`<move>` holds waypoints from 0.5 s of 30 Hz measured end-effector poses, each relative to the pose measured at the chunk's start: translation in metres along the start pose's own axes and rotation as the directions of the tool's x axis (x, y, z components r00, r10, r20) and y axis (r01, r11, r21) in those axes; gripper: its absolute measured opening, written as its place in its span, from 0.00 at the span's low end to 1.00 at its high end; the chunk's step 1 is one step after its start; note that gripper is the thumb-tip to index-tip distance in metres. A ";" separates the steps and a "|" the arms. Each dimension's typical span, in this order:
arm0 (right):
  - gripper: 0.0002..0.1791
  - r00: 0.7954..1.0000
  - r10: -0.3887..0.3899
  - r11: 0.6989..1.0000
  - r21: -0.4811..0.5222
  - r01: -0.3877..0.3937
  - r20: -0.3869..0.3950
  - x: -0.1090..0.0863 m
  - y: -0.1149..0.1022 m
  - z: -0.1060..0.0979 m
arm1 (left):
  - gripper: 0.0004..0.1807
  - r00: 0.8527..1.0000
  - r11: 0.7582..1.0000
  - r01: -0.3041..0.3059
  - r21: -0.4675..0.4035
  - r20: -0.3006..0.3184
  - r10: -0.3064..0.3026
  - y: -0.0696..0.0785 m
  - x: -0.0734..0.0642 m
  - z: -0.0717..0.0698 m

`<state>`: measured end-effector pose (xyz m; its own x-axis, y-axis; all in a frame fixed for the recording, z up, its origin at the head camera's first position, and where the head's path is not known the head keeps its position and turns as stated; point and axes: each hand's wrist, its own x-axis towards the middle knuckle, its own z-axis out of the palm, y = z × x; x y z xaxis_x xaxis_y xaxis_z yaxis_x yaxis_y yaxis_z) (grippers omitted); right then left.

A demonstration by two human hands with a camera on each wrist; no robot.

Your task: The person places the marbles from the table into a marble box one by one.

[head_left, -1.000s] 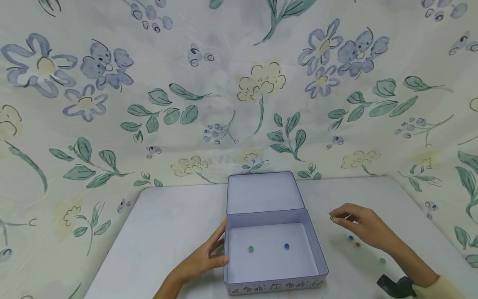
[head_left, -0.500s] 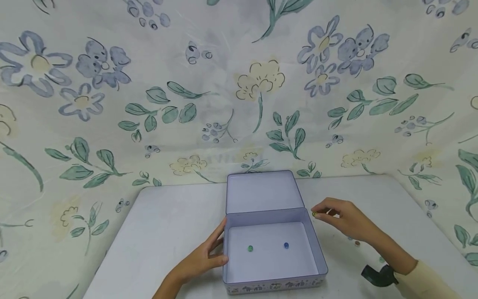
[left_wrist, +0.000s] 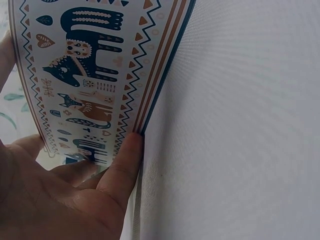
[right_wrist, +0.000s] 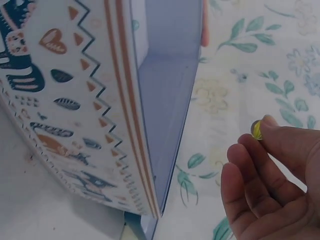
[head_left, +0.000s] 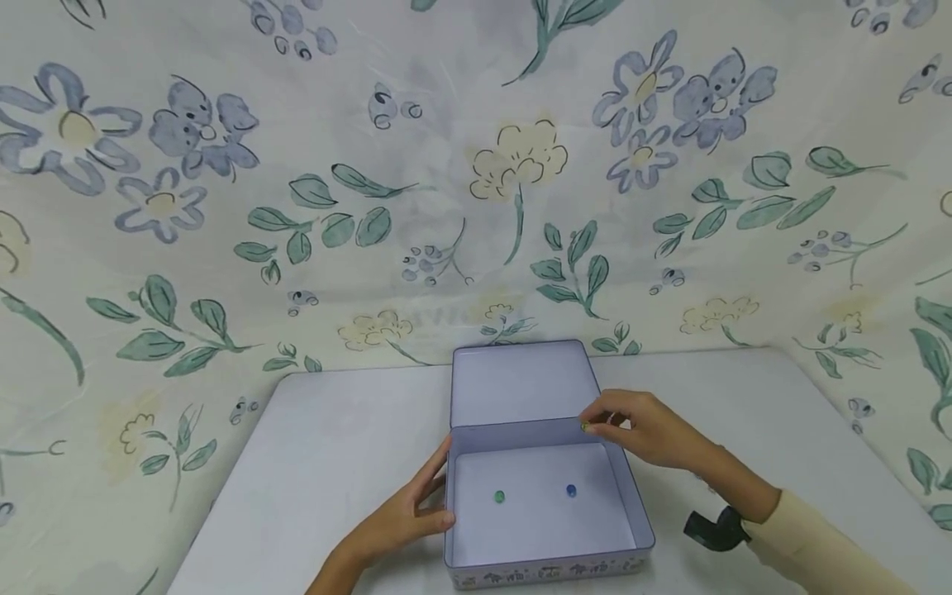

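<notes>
My right hand (head_left: 643, 426) pinches a clear marble with a yellow swirl (right_wrist: 256, 130) between thumb and fingertips, above the back right part of a metal tin box (head_left: 550, 570). The lid (head_left: 524, 384) of the box stands raised at the back. Inside, a green marble (head_left: 500, 497) lies left of the middle and a blue marble (head_left: 571, 491) to the right. My left hand (head_left: 405, 512) rests its spread fingers against the outer left wall, which the left wrist view shows printed with animals (left_wrist: 85, 55).
The box stands on a white table (head_left: 335, 446), backed by a floral cloth (head_left: 416, 165). A dark curved device (head_left: 716, 530) sits at the right wrist. The right forearm mostly hides the marbles on the table beyond it.
My right hand has moved left with the yellow marble, from over the table at the right to above the box. The left hand and the two marbles inside stay put.
</notes>
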<state>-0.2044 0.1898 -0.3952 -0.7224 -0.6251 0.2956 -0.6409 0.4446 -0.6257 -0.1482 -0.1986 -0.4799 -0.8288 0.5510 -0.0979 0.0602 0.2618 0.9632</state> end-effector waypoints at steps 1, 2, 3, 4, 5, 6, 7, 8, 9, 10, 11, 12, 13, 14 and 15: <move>0.09 1.000 -0.005 1.000 0.003 0.005 0.007 0.002 -0.001 0.001 | 0.52 1.000 1.000 0.002 0.001 -0.006 -0.002 0.000 0.000 0.000; 0.09 1.000 -0.014 1.000 0.004 0.014 0.013 0.005 -0.003 0.002 | 0.51 1.000 1.000 0.004 -0.001 -0.011 -0.004 0.001 0.000 0.000; 0.09 1.000 -0.022 1.000 0.005 0.022 0.019 0.008 -0.004 0.002 | 0.51 1.000 1.000 0.003 -0.001 -0.016 -0.003 0.001 0.001 -0.001; 0.09 0.999 -0.027 1.000 0.008 0.026 0.023 0.010 -0.006 0.003 | 0.51 1.000 1.000 0.002 -0.004 -0.021 -0.002 0.002 0.001 -0.001; 0.09 0.999 -0.033 0.999 0.011 0.033 0.029 0.013 -0.007 0.003 | 0.51 1.000 1.000 0.001 -0.005 -0.026 -0.001 0.002 0.001 -0.001; 0.09 0.999 -0.040 0.999 0.015 0.039 0.035 0.016 -0.008 0.004 | 0.51 1.000 1.000 -0.002 -0.006 -0.028 0.002 0.002 0.001 -0.001; 0.09 0.998 -0.050 0.999 0.022 0.049 0.041 0.018 -0.009 0.005 | 0.51 1.000 1.000 -0.001 -0.009 -0.029 0.001 0.002 0.001 -0.001; 0.09 0.997 -0.059 0.998 0.029 0.058 0.049 0.021 -0.009 0.006 | 0.51 1.000 1.000 0.001 -0.010 -0.028 -0.001 0.002 0.001 -0.001; 0.08 0.996 -0.061 0.998 0.037 0.058 0.058 0.023 -0.010 0.008 | 0.51 1.000 1.000 0.001 -0.010 -0.027 -0.002 0.002 0.001 0.000; 0.08 0.996 -0.063 0.997 0.045 0.060 0.068 0.025 -0.011 0.009 | 0.51 1.000 1.000 0.004 -0.012 -0.026 -0.005 0.002 0.001 0.000; 0.08 0.995 -0.066 0.997 0.048 0.063 0.078 0.028 -0.012 0.011 | 0.51 1.000 1.000 0.006 -0.012 -0.025 -0.007 0.002 0.001 0.000; 0.08 0.994 -0.066 0.997 0.048 0.062 0.089 0.030 -0.014 0.013 | 0.51 1.000 1.000 0.008 -0.013 -0.024 -0.009 0.002 0.001 0.001; 0.08 0.993 -0.065 0.997 0.047 0.060 0.099 0.032 -0.015 0.015 | 0.51 1.000 1.000 0.012 -0.014 -0.026 -0.013 0.001 0.001 0.001; 0.08 0.992 -0.060 0.997 0.045 0.055 0.110 0.034 -0.016 0.017 | 0.50 0.999 1.000 0.015 -0.013 -0.028 -0.016 0.001 0.001 0.001; 0.08 0.991 -0.056 0.998 0.039 0.051 0.120 0.037 -0.017 0.019 | 0.50 0.999 1.000 0.017 -0.013 -0.030 -0.017 0.001 0.001 0.002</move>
<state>-0.2150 0.1472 -0.3870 -0.6490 -0.7214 0.2414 -0.6665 0.3863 -0.6376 -0.1476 -0.1967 -0.4790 -0.8460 0.5225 -0.1067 0.0394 0.2608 0.9646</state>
